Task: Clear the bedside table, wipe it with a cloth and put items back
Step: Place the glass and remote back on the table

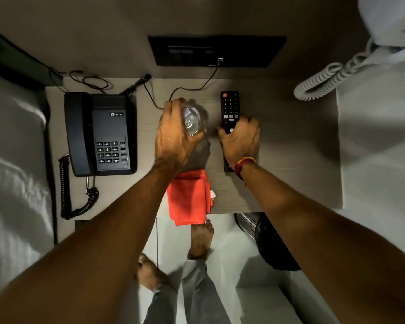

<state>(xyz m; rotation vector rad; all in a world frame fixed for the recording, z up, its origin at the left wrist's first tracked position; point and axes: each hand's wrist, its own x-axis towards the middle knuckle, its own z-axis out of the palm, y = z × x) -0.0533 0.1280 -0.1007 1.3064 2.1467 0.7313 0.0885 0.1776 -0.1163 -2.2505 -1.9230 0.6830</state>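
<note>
On the tabletop (290, 141), the left hand (173, 139) curls its fingers around a glass (192, 120) at the middle, the right hand (242, 141) pinches the remote (229, 106) toward the right, the phone (101, 134) sits at the left edge, and the cloth (188, 197) overhangs the front edge.

table (278, 146) with phone (101, 134), remote (229, 106), cloth (188, 197)

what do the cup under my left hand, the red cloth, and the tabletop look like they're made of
Cup: clear glass, probably; the table shows through it and the rim glints, though clear plastic can't be ruled out.
Red cloth: soft matte fabric, likely microfibre; it lies folded with a small white tag at one edge.
Tabletop: pale wood-grain surface with fine straight lines, matte, likely laminate rather than solid wood.
</note>
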